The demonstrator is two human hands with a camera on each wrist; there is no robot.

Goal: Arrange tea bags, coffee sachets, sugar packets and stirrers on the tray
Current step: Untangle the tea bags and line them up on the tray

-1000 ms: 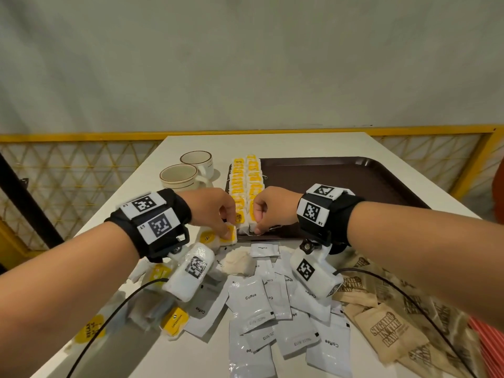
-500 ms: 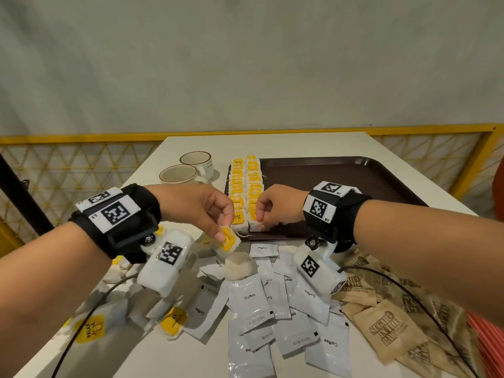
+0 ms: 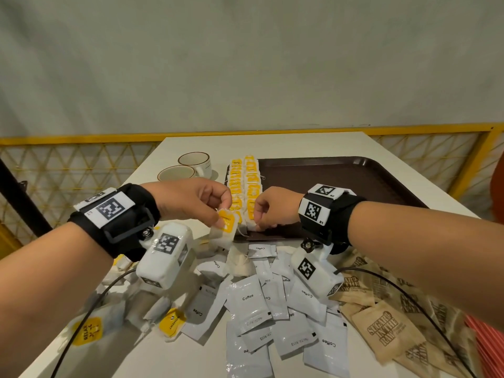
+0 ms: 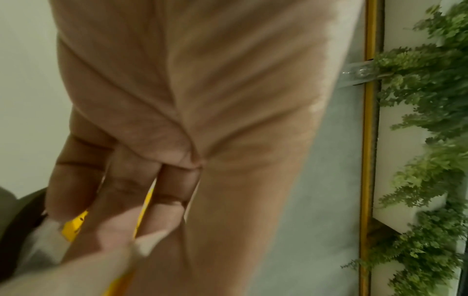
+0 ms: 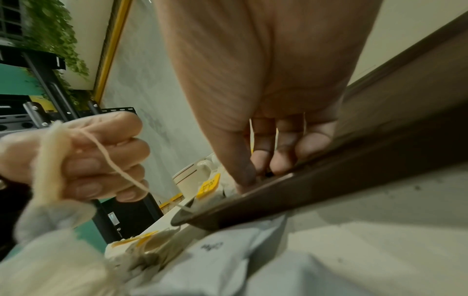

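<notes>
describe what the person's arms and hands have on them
Both forearms are bare, no sleeves. Each wrist carries a black strap topped with white plates printed with black square markers. Under each wrist hangs a white camera housing with its own marker, and a thin black cable trails from it. The hands wear no gloves.

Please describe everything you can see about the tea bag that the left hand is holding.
The tea bag is a white paper-like pouch with a yellow label printed in small dark text. The left hand pinches its top edge, so it hangs slightly tilted above the table, just in front of the near left corner of the brown tray. A thin pale string trails from it toward the tray. Only the hand's grip touches the pouch.
</notes>
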